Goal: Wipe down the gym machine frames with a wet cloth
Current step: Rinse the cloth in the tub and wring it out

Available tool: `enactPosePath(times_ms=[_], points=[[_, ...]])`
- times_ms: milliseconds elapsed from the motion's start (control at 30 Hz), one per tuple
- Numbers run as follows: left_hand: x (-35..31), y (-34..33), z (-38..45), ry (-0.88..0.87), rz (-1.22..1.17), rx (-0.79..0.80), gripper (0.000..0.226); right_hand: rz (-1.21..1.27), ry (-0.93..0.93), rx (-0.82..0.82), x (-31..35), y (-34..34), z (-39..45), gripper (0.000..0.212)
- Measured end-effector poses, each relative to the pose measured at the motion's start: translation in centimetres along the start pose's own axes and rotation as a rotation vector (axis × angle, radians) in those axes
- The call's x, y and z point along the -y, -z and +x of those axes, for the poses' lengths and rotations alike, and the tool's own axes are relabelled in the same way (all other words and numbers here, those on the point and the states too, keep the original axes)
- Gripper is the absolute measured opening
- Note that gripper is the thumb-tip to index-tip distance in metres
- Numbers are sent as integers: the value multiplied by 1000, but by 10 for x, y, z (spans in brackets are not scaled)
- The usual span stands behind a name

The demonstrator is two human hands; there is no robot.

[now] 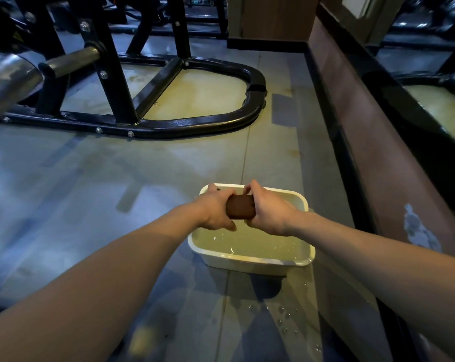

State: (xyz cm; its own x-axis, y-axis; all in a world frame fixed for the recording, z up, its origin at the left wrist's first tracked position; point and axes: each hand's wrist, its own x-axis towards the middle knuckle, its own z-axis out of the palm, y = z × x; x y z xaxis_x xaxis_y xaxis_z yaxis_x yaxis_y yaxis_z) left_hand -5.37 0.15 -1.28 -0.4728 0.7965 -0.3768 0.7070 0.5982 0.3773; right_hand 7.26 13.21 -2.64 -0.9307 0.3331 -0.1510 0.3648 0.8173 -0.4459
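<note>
clearly both hands are working one thing: the left hand (216, 210) and the right hand (266, 211) each curl tight around an end of a single dark brown cloth (240, 207), rolled into a short thick bundle. they hold it directly over the white tub (249, 261), which looks like wringing, so that squeezed water falls back into the tub and not on the floor (116, 178). the tub sits on the floor, near the wall base (378, 158) on the right, and holds pale, cloudy water; small splashes show on its surface. some droplets (283, 313) already lie on the floor just in front of the tub, so a little has spilled.

counted: one cloth, one tub, two hands, both gripping the cloth. one black machine frame (195, 124) stands well apart, beyond the tub to the left, its curved base tube flat on the floor, with a metal bar (72, 60) jutting out. more frames show dimly further back; their number cannot be told. by my judgement the wiping itself is not yet under way here.
</note>
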Motion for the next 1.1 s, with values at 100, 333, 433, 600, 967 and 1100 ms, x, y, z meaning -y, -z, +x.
enactPosePath(times_ms=[100, 333, 433, 600, 967, 1100], points=[[0, -2, 1, -35, 194, -84, 36, -208, 62, 9, -10, -2, 0, 59], [0, -9, 8, -26, 107, -124, 30, 152, -79, -38, -21, -4, -2, 48], [4, -14, 5, -143, 42, -114, 63, 388, -170, 68, -15, 5, -4, 28], [11, -18, 4, -333, 349, -168, 71, 553, -308, 342, -20, 16, -5, 23], [-8, -1, 0, 146, -695, 122, 21, -195, 130, -120, -16, -14, -19, 97], [-11, 11, -9, 209, -928, 368, 36, -149, 131, -208, -16, -23, -16, 84]])
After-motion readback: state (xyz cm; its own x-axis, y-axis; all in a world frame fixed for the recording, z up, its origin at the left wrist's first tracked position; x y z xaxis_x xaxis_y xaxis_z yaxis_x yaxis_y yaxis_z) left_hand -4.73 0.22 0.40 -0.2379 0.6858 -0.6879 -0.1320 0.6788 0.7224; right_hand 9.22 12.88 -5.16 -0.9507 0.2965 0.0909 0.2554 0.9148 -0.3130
